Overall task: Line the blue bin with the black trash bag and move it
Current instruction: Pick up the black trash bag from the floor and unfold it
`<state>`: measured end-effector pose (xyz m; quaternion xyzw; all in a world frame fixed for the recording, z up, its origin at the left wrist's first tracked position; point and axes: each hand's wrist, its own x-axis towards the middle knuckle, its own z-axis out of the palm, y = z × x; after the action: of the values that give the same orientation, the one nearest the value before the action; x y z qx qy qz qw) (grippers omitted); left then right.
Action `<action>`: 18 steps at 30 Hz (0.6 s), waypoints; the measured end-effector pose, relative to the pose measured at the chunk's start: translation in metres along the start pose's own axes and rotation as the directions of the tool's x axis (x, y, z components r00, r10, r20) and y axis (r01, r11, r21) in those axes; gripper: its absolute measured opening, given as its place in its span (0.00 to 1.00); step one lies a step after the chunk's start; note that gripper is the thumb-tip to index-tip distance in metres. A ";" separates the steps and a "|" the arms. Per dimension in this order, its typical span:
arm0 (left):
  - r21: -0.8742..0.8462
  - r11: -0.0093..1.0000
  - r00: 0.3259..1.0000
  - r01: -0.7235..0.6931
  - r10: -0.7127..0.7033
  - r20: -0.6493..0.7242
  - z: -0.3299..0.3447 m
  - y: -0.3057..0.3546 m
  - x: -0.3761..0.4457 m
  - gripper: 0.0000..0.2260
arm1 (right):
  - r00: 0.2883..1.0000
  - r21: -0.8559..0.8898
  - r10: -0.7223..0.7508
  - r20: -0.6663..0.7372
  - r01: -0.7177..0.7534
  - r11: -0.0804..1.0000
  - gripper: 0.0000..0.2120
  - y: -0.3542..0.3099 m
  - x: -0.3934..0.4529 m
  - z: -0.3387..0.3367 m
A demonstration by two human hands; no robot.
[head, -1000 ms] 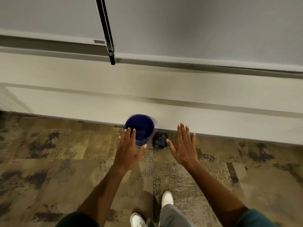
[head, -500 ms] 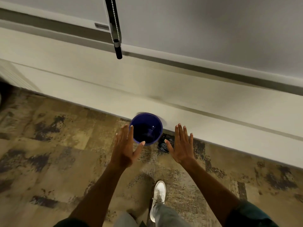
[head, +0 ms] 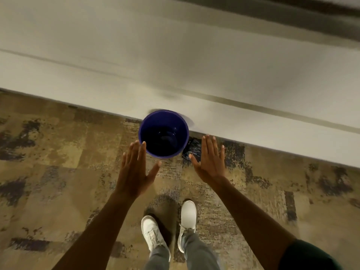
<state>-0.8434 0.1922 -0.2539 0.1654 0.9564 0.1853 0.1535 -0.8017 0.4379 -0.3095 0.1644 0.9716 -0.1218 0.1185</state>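
Head: blue bin (head: 144,131) upright, unlined.

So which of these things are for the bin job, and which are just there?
For the job:
blue bin, standing open and not yet lined
black trash bag, bunched on the carpet right of the bin
left hand and right hand, both open and holding nothing

Just there:
patterned carpet
pale wall base
white shoes
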 end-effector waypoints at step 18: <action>-0.027 0.999 0.958 -0.036 0.042 0.285 0.274 -0.122 0.071 0.35 | 0.977 -0.182 0.039 0.211 0.000 0.983 0.36 0.093 0.116 0.295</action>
<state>-0.8411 0.1953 -0.5624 0.2075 0.9188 0.1726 0.2881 -0.8193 0.4748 -0.6375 0.1486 0.9586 -0.0489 0.2379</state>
